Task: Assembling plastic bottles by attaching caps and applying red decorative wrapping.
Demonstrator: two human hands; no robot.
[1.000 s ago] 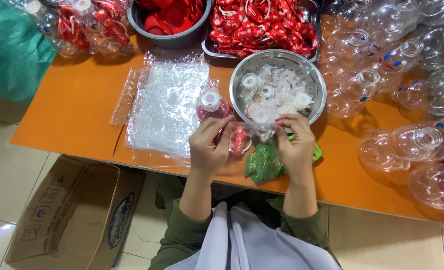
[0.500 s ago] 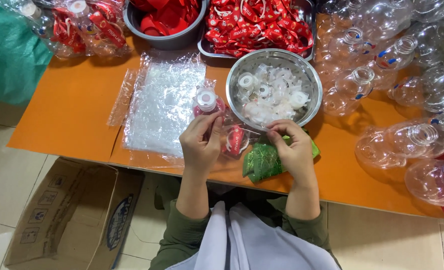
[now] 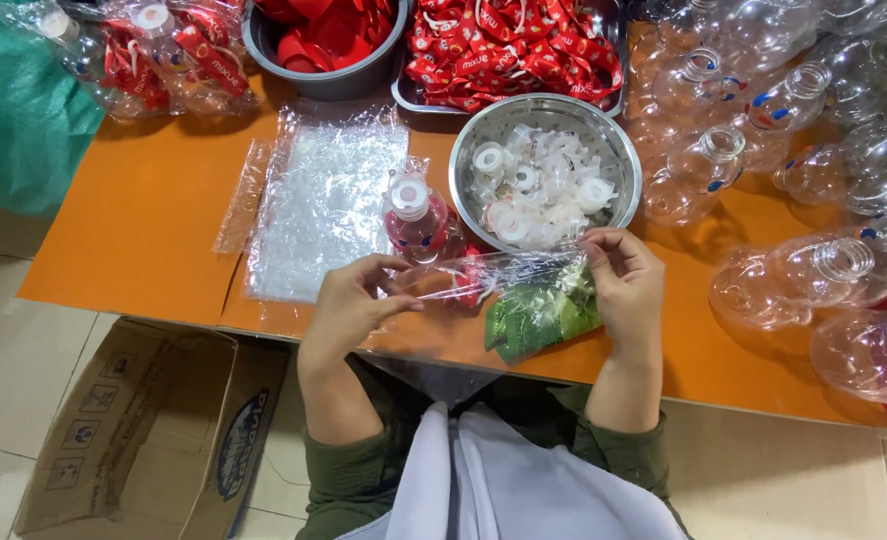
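One head-worn camera looks steeply down, close over the hands and the orange table (image 3: 163, 215).

Your left hand (image 3: 348, 305) and right hand (image 3: 623, 285) cover both ends of the clear plastic wrap (image 3: 493, 272), so you cannot tell how it is gripped, and the red thing inside it is too blurred to make out. The green packet (image 3: 538, 318) lies partly under your right hand at the table's (image 3: 143, 230) near edge. The clear bottles (image 3: 823, 270) at the right edge and the grey bowl (image 3: 328, 45) at the far edge are cut off.
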